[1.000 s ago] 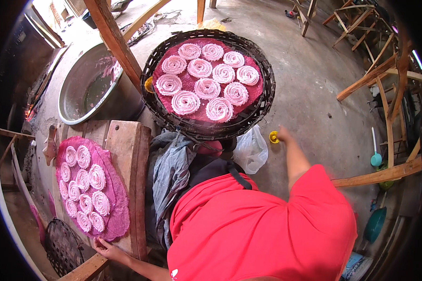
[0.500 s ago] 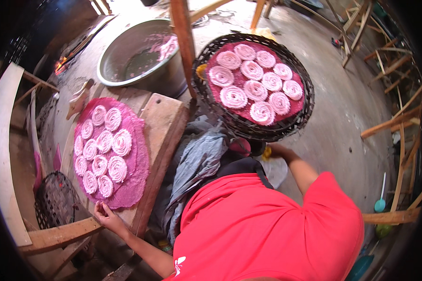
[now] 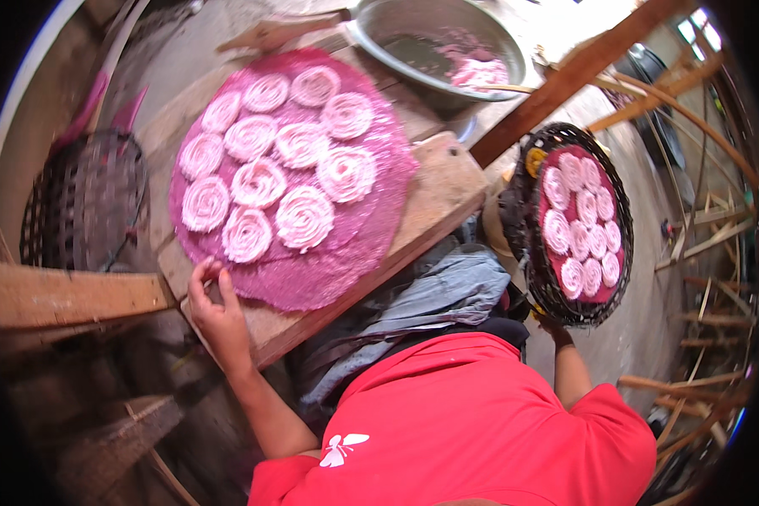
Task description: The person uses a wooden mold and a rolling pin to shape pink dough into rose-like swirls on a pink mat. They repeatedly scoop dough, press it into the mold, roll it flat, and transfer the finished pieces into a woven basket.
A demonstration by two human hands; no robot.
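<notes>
On the wooden board [image 3: 447, 181], a round pink mesh sheet [image 3: 346, 274] carries several pale pink swirled noodle-like coils [image 3: 257, 183]. My left hand [image 3: 219, 316] is beside the sheet's near left edge, thumb apart from the fingers, with nothing visible in it. My right hand [image 3: 551, 327] is low by the near rim of a dark woven basket [image 3: 624, 287]. Its fingers are mostly hidden, and a bit of yellow shows beside it. Inside the basket, more pale coils [image 3: 579, 239] lie on a similar pink sheet.
Behind the board stands a large metal basin [image 3: 379, 42] with pink paste inside. A wooden post [image 3: 565, 88] slants between basin and basket. Another woven basket [image 3: 84, 202] and a wooden beam [image 3: 76, 293] are at the left. Wooden frames [image 3: 713, 320] line the right side.
My view has turned left and come closer to the board, so the basket appears farther right. My left hand's fingers are more spread; my right hand stays low by the basket.
</notes>
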